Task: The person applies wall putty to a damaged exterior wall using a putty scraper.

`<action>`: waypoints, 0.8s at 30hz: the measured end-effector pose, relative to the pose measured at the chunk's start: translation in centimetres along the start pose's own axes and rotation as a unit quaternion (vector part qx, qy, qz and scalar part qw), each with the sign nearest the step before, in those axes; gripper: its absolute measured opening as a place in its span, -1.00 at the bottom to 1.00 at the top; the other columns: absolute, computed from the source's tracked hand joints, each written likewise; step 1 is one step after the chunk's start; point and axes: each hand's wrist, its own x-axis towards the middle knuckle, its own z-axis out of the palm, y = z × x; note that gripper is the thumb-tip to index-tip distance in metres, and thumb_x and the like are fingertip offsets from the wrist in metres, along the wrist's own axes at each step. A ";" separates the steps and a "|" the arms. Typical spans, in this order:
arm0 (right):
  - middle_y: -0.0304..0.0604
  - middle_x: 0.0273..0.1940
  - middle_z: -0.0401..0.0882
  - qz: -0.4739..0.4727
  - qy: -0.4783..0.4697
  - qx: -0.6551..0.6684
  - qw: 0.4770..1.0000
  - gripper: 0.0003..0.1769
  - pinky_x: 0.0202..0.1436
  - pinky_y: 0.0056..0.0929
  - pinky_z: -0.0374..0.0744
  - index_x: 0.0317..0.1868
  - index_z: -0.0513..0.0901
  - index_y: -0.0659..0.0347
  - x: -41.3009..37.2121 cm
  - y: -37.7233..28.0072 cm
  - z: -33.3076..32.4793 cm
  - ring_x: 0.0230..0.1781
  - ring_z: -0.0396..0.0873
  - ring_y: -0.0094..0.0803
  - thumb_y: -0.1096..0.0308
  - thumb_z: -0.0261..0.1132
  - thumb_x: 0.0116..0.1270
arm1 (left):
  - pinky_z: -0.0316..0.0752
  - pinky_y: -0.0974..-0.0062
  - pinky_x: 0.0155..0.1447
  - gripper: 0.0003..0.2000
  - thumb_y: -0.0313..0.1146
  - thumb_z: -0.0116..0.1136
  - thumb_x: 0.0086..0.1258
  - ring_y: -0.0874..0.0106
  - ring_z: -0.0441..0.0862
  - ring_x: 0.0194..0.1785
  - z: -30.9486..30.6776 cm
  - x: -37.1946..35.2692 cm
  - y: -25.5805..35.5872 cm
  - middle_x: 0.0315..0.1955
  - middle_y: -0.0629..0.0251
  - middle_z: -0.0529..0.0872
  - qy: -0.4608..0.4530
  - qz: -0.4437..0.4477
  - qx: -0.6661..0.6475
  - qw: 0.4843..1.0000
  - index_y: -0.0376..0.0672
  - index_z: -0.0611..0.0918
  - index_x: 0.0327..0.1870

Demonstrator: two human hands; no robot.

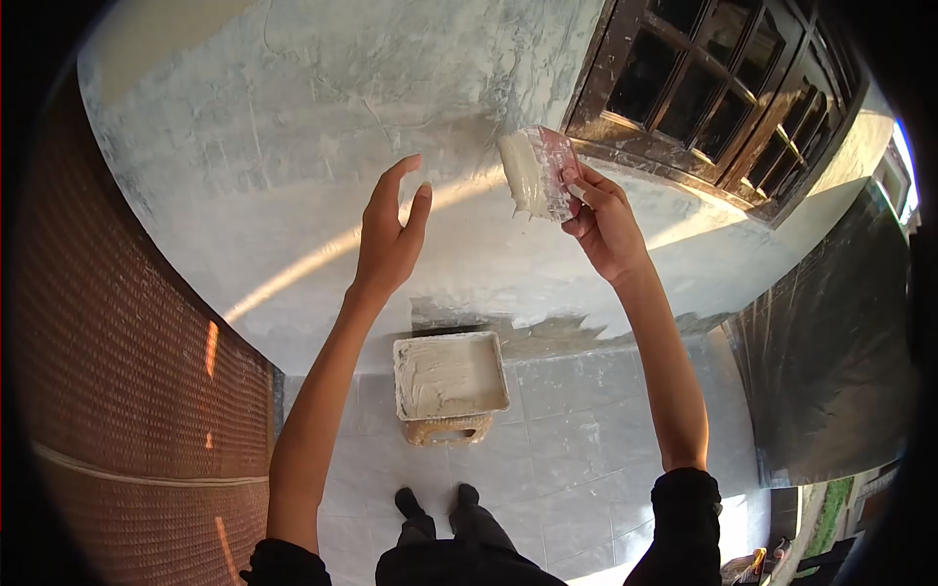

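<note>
My right hand grips a flat reddish scraper by its edge, raised in front of the wall. Thick cream-coloured paste coats the scraper's left part. My left hand is raised to the left of it, thumb and fingers apart, with nothing in it. Below and between my forearms, a rectangular tray holds more of the paste, its surface streaked. The tray rests on a small stained stool. Behind both hands stands a wall with uneven whitish and grey patches.
A dark wooden window frame with glass panes is at the upper right. Brown woven matting covers the left side. A dark sheet hangs at the right. My feet stand on the grey tiled floor.
</note>
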 end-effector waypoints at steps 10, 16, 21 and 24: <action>-0.32 -0.35 0.44 -0.119 -0.018 0.081 0.989 -0.83 -0.48 -0.60 0.43 -0.08 0.57 0.34 1.8 -14.0 2.4 -0.43 0.34 -0.64 0.44 0.08 0.49 | 0.24 0.20 0.44 -0.64 -0.24 -0.03 0.55 0.24 0.41 0.38 -1.7 12.5 10.6 0.24 0.16 0.53 0.048 0.184 0.002 0.982 -0.15 0.43 0.28; -0.18 -0.26 0.48 -0.166 -0.078 0.109 0.977 -0.85 -0.44 -0.59 0.49 -0.09 0.52 0.38 7.2 -19.9 2.5 -0.38 0.41 -0.51 0.51 0.03 0.48 | 0.22 0.13 0.45 -0.64 -0.24 -0.02 0.54 0.28 0.40 0.38 -2.3 18.5 13.0 0.23 0.22 0.55 0.103 0.281 0.030 0.954 -0.10 0.43 0.29; -0.21 -0.27 0.52 -0.252 -0.021 0.024 0.967 -0.85 -0.45 -0.59 0.53 -0.08 0.53 0.39 12.3 -21.4 3.9 -0.37 0.47 -0.50 0.47 0.12 0.45 | 0.22 0.10 0.44 -0.62 -0.25 -0.01 0.53 0.26 0.42 0.37 -2.2 21.6 11.1 0.22 0.20 0.54 0.157 0.281 0.103 0.941 -0.18 0.42 0.28; -0.24 -0.35 0.59 -0.308 0.054 -0.076 0.947 -0.79 -0.41 -0.48 0.57 -0.01 0.58 0.32 14.5 -21.2 5.9 -0.39 0.55 -0.49 0.44 0.22 0.39 | 0.28 0.11 0.38 -0.61 -0.26 0.01 0.48 0.03 0.35 0.40 -2.6 22.6 9.0 0.20 0.09 0.54 0.192 0.294 0.172 0.921 -0.19 0.43 0.26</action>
